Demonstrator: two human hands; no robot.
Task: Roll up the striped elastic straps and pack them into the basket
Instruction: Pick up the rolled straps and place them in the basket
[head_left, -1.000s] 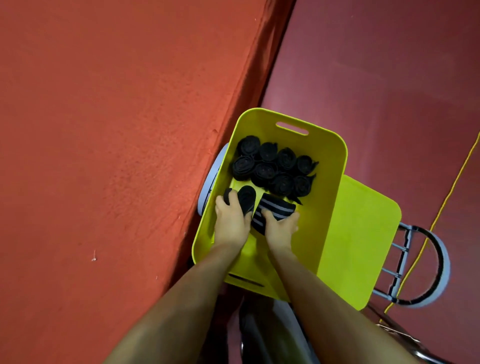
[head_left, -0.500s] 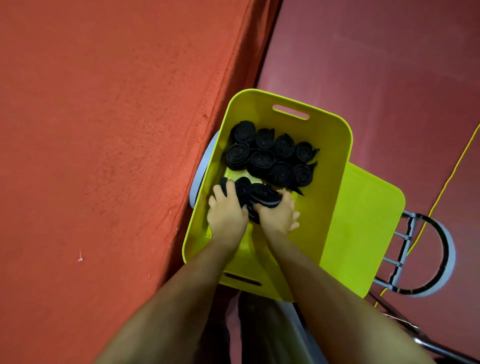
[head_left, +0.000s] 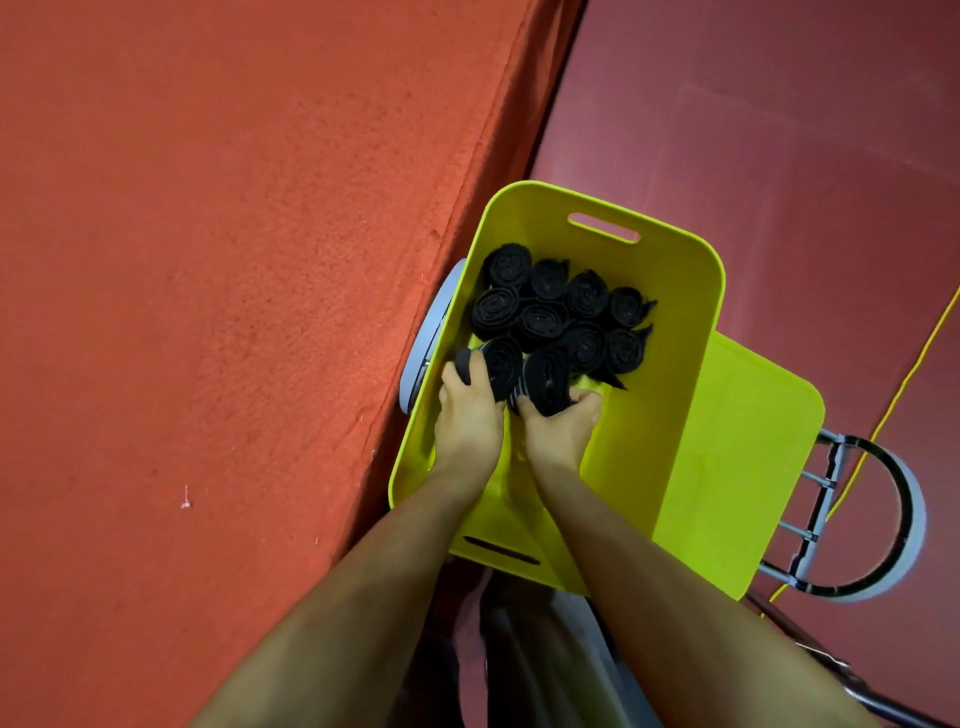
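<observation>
Both hands inside the basket (head_left: 670, 415): left hand (head_left: 470, 415) gripping one rolled strap (head_left: 500, 361), right hand (head_left: 558, 431) clamped on another roll (head_left: 545, 379). Packed rolls (head_left: 561, 312) just beyond, touching. Orange worktop (head_left: 208, 260) alongside; metal stool (head_left: 872, 519) beneath.

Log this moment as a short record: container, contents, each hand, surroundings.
container: lime-green basket, handle slots at its near and far ends
contents: cluster of rolled black straps standing on end at the far end
left hand: inside the basket, grip on a roll at the front of the cluster
right hand: grip on a striped roll beside it
surroundings: orange surface at left, yellow cord on the floor at right
</observation>
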